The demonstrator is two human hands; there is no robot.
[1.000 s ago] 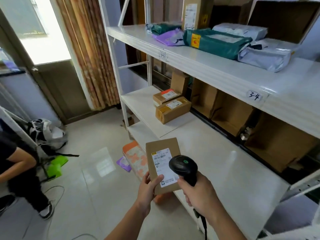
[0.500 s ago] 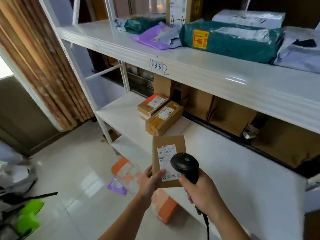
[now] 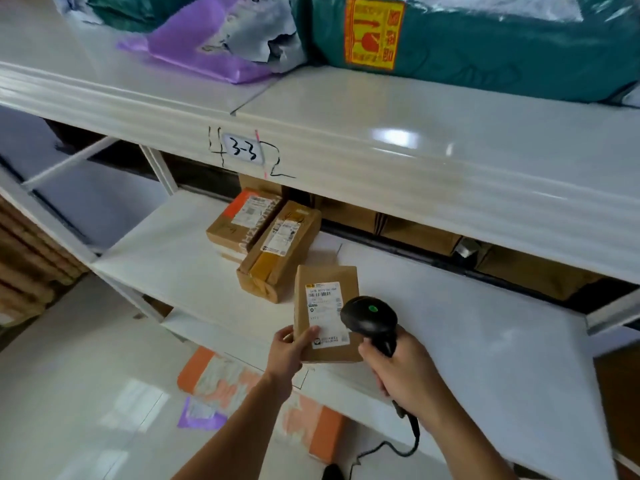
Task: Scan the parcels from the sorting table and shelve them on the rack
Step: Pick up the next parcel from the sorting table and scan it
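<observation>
Left hand [image 3: 289, 348] grips the lower edge of a flat brown cardboard parcel [image 3: 327, 313] with a white shipping label, held upright over the white metal rack's middle shelf [image 3: 180, 265]. Right hand [image 3: 401, 370] is wrapped around a black handheld barcode scanner [image 3: 370, 320], its head just beside the label. Two taped brown boxes [image 3: 273, 251] lie on that shelf behind.

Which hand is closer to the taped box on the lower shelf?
Left. The left hand, holding the small parcel, is just below and right of the taped box. The right hand, gripping the scanner, sits farther right.
</observation>
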